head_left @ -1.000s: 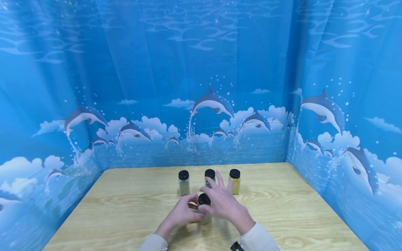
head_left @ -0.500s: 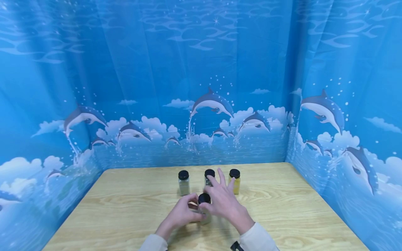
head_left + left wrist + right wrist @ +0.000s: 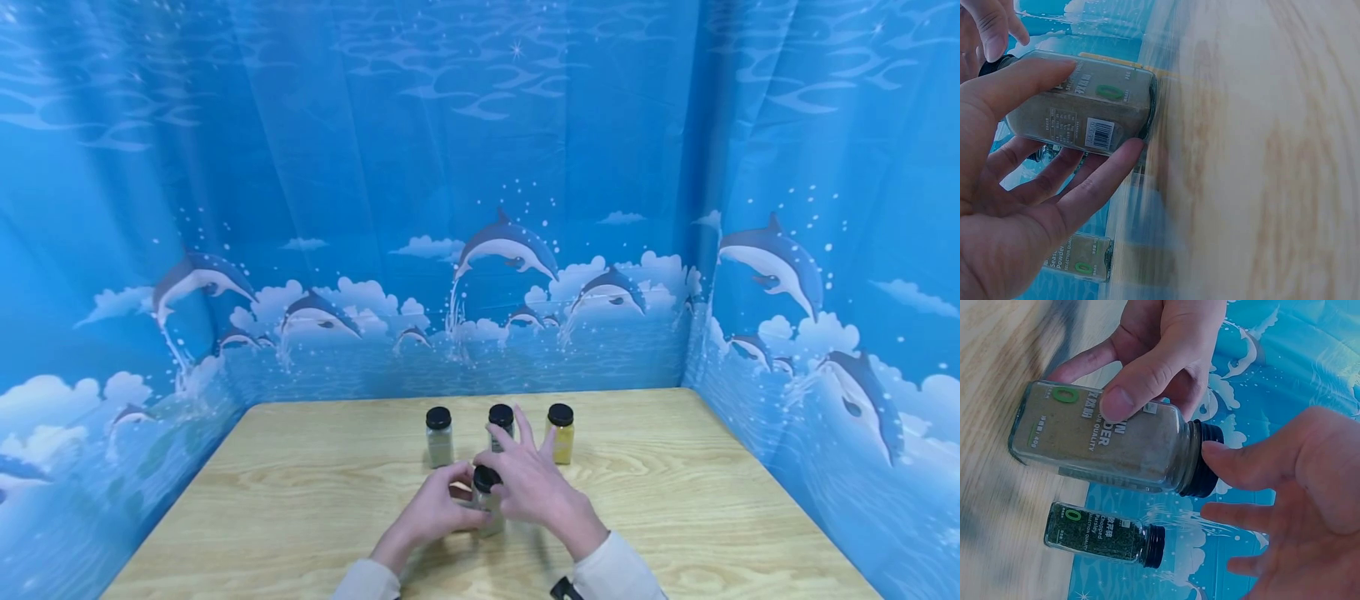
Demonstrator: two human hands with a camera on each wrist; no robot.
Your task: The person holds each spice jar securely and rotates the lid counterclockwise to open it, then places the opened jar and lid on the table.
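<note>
Glass jar of grey-brown powder [image 3: 1125, 450], labelled; upright, midway between side edges of worktop [image 3: 675, 500], well in from far edge. Black cap [image 3: 1200, 478] on neck. Left hand [image 3: 431, 508]: curled round jar body, thumb on one face, fingers on others. Right hand [image 3: 536, 492]: fingers spread, thumb touching cap. Near far edge, left to right: greenish-powder jar [image 3: 440, 446], chopped-parsley jar [image 3: 1097, 534], yellow-powder jar [image 3: 564, 447]. Beyond: blue dolphin-print curtain [image 3: 420, 208].

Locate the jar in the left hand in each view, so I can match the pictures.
Head: held jar, low in the picture, near the middle.
Left wrist: held jar, upper left, sideways.
Right wrist: held jar, left of centre, sideways, black lid toward the right.
Shared landmark: left hand, gripping it.
</note>
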